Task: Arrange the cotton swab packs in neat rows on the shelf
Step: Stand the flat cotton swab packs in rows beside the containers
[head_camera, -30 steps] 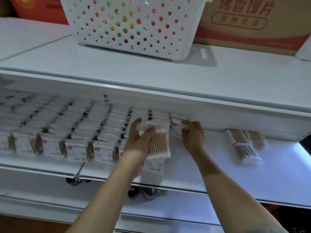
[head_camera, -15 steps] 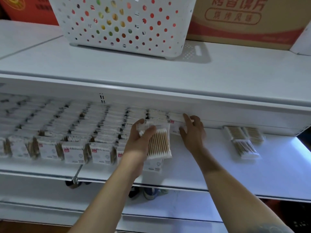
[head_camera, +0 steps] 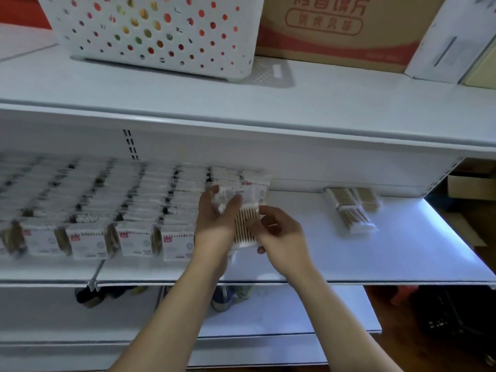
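Rows of upright cotton swab packs (head_camera: pixel 128 210) fill the left half of the white middle shelf (head_camera: pixel 375 259). My left hand (head_camera: pixel 217 218) grips a stack of swab packs (head_camera: pixel 245 224) above the shelf, thumb across the top. My right hand (head_camera: pixel 279 232) holds the lower right edge of the same stack with curled fingers. Just behind the hands, a pack with a red-topped label (head_camera: pixel 257 185) stands at the right end of the back rows. Three loose packs (head_camera: pixel 353 208) lie flat on the shelf to the right.
On the top shelf stand a white perforated basket (head_camera: pixel 155 33) and a cardboard box (head_camera: pixel 338 28) with red print. A lower shelf (head_camera: pixel 281 312) sits beneath, with dark items under the middle shelf. The open floor and boxes show at the far right.
My right hand has left the pack at the back of the row and come forward to the stack held in my left hand. The camera moved closer and slightly right.
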Action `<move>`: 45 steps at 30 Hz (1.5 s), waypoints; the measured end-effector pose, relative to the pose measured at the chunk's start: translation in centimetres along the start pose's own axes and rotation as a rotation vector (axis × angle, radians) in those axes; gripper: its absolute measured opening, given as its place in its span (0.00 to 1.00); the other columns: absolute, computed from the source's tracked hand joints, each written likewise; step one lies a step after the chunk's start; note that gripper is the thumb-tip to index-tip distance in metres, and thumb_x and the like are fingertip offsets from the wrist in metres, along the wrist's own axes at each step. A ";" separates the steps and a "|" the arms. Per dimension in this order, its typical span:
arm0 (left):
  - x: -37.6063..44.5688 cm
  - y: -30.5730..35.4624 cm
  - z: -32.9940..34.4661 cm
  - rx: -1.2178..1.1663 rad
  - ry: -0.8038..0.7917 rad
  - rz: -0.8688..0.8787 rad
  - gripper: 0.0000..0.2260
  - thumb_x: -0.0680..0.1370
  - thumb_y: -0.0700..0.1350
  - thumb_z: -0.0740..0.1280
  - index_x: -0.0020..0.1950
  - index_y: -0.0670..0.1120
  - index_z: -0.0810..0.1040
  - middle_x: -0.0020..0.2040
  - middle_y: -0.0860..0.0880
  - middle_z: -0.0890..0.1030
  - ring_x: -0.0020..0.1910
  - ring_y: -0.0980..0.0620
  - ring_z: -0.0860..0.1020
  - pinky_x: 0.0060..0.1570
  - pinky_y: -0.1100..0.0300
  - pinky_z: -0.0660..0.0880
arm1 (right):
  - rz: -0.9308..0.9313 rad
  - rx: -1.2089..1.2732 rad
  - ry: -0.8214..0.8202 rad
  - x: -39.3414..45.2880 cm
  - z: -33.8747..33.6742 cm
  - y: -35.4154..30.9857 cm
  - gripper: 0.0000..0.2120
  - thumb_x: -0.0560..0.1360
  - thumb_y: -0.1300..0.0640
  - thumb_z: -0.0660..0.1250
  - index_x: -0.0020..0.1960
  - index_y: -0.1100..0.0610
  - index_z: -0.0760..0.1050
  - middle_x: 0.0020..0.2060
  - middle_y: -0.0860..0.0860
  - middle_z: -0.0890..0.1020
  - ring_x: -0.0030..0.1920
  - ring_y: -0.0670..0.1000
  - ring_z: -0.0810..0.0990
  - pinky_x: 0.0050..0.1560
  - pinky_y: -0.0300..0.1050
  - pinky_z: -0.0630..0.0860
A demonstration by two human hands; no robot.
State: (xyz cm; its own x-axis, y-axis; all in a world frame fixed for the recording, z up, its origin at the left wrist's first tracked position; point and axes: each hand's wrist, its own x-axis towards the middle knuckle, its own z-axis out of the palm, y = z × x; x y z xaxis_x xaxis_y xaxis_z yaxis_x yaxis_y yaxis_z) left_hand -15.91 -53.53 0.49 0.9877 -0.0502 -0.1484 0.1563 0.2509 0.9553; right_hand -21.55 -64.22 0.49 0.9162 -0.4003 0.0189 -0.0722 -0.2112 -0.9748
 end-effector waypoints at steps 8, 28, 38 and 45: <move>-0.7 0.5 -0.1 -0.170 0.052 -0.058 0.11 0.84 0.42 0.61 0.65 0.53 0.72 0.56 0.46 0.79 0.51 0.44 0.81 0.35 0.54 0.82 | -0.132 0.128 0.131 -0.6 -1.6 0.1 0.08 0.78 0.64 0.68 0.52 0.51 0.80 0.45 0.48 0.85 0.45 0.47 0.82 0.41 0.39 0.77; -0.7 1.3 -1.1 -0.192 -0.141 -0.140 0.09 0.80 0.44 0.64 0.61 0.46 0.76 0.43 0.44 0.84 0.40 0.44 0.81 0.36 0.54 0.72 | -0.586 -0.185 0.250 -0.2 0.3 2.5 0.16 0.72 0.63 0.70 0.59 0.59 0.79 0.58 0.50 0.78 0.59 0.47 0.79 0.55 0.48 0.79; 0.3 1.0 -0.8 -0.112 -0.045 -0.097 0.13 0.81 0.35 0.64 0.54 0.54 0.75 0.46 0.53 0.85 0.40 0.53 0.85 0.32 0.55 0.81 | -0.340 -0.283 -0.199 2.7 -3.8 1.9 0.27 0.75 0.62 0.72 0.60 0.32 0.74 0.52 0.38 0.78 0.50 0.45 0.80 0.47 0.44 0.80; 1.9 1.6 -1.8 -0.149 0.099 -0.108 0.11 0.81 0.37 0.66 0.54 0.54 0.73 0.53 0.47 0.81 0.44 0.46 0.84 0.31 0.54 0.82 | -0.227 -0.333 0.172 8.2 -4.2 5.8 0.15 0.77 0.60 0.68 0.58 0.45 0.69 0.44 0.50 0.79 0.43 0.50 0.81 0.37 0.41 0.75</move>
State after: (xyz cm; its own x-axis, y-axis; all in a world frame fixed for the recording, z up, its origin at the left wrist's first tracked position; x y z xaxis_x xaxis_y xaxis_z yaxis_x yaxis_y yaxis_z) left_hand -13.76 -51.51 1.25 0.9603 0.0091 -0.2789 0.2535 0.3896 0.8854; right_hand -16.09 -72.44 -4.04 0.8466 -0.4475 0.2882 -0.0260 -0.5755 -0.8174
